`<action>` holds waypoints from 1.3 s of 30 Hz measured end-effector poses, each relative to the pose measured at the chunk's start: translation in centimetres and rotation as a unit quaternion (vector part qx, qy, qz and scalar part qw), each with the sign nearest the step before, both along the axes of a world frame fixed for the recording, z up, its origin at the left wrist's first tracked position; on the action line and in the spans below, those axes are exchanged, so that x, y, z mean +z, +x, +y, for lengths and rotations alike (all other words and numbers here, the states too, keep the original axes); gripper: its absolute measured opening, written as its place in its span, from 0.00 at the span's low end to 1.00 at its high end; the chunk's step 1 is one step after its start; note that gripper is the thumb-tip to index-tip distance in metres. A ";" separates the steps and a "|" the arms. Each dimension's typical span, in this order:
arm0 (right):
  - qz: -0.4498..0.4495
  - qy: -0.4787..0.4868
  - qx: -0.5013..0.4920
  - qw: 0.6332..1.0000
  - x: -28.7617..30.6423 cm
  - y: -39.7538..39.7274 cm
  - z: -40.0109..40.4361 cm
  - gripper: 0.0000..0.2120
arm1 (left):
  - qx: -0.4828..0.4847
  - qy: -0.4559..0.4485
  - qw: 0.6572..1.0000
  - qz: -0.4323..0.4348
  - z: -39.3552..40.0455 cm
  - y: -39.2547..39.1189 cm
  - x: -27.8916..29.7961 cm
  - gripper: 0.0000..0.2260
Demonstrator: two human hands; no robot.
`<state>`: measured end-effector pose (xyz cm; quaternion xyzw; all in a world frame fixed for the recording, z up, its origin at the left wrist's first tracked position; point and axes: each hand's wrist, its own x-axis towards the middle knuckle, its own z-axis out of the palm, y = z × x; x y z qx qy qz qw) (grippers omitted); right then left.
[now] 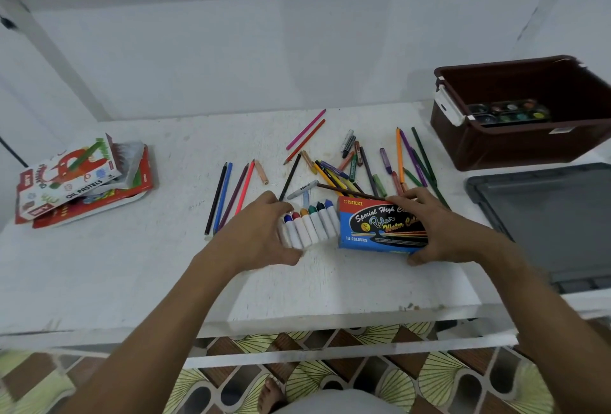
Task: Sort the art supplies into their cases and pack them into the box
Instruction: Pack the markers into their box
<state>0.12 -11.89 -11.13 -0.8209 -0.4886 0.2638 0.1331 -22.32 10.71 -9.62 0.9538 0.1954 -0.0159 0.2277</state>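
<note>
A blue and red water colour carton (pixel 380 226) lies on the white table (pixel 132 265), and my right hand (pixel 439 231) grips its right end. A row of white paint tubes (pixel 312 226) with coloured caps sticks out of the carton's left side. My left hand (pixel 261 231) curls round the tubes' left end. Loose coloured pencils (pixel 228 195), markers and crayons (pixel 360 169) lie scattered behind the carton. A brown plastic box (pixel 529 145) at the far right holds a watercolour palette (pixel 509 112).
A stack of oil pastel cases (pixel 79 179) sits at the table's left. A dark grey lid (pixel 545 218) lies to the right below the brown box. The table's front edge runs close to my forearms, with patterned floor below.
</note>
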 end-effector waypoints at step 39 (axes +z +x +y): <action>0.030 -0.032 0.051 0.998 0.8 0.0 0.2 0.49 | -0.082 0.014 0.996 0.044 1.0 -1.3 -0.2 0.36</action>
